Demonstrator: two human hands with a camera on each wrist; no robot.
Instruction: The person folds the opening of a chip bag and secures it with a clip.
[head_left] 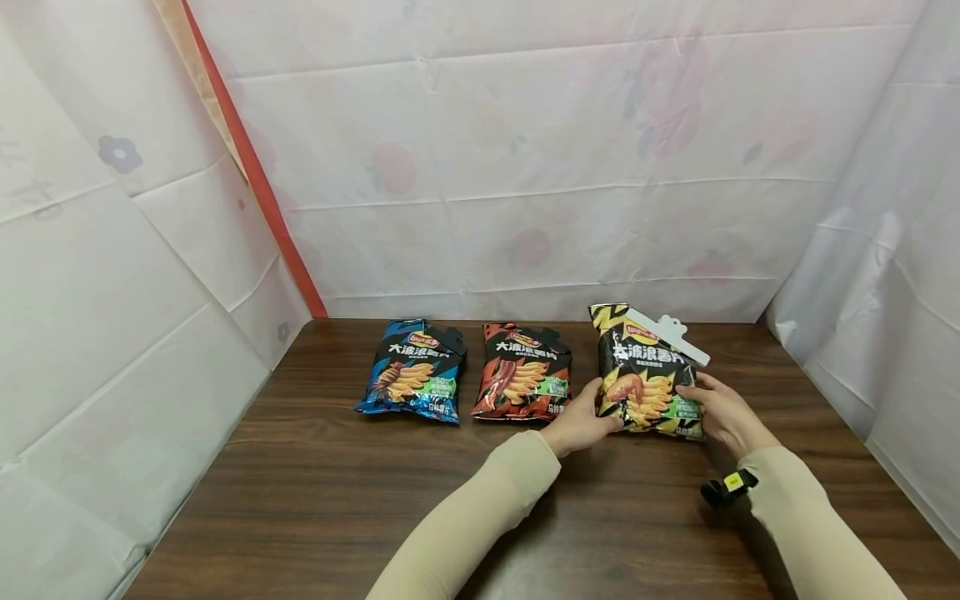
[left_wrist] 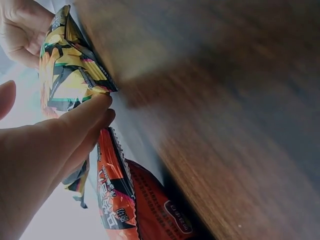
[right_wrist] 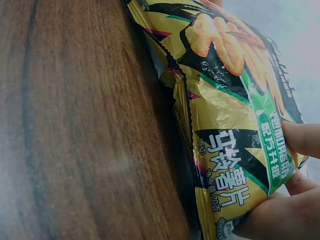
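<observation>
A yellow and black bag of potato chips [head_left: 641, 375] is at the right of the row, between my two hands. A white clip [head_left: 671, 333] sits across its upper right corner. My left hand [head_left: 581, 423] grips the bag's left side, and my right hand [head_left: 727, 417] holds its right side, with the thumb on the front. Close up in the right wrist view, the bag's lower edge [right_wrist: 197, 175] is by the tabletop; whether it touches is unclear. Beside my left hand lies a red chip bag [head_left: 521, 375] with a black clip [head_left: 547, 339].
A blue chip bag [head_left: 412, 371] with a dark clip [head_left: 447, 338] lies left of the red one. All are on a brown wooden table [head_left: 337, 500], near its back edge. White patterned sheets [head_left: 525, 150] hang behind and at both sides.
</observation>
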